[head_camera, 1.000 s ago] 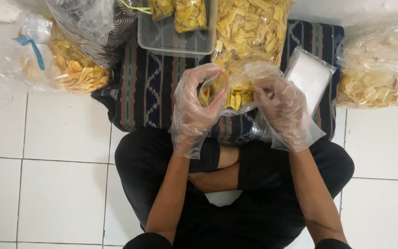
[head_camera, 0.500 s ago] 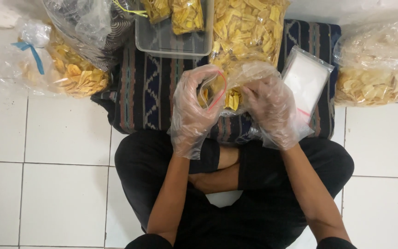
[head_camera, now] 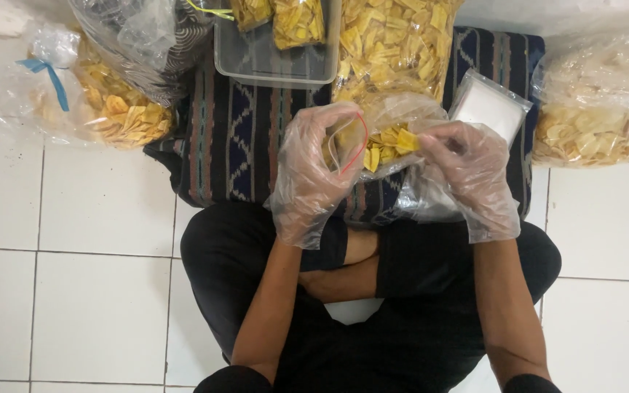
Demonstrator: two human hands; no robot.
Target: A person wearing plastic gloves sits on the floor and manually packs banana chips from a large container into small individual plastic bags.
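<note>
Fingers of both gloved hands, left hand (head_camera: 313,173) & right hand (head_camera: 469,175), pinch the mouth of a small clear plastic bag of yellow chips (head_camera: 384,142) above the lap; filled w/ chips, top looks unsealed

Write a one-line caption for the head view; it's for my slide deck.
Gloved left hand and right hand hold a small clear bag of yellow chips above a patterned cloth.

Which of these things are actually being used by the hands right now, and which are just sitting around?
In use: left hand, right hand, small chip bag.

Lying about: clear tub, stack of empty bags, big open chip sack, tied sack, right sack.
</note>
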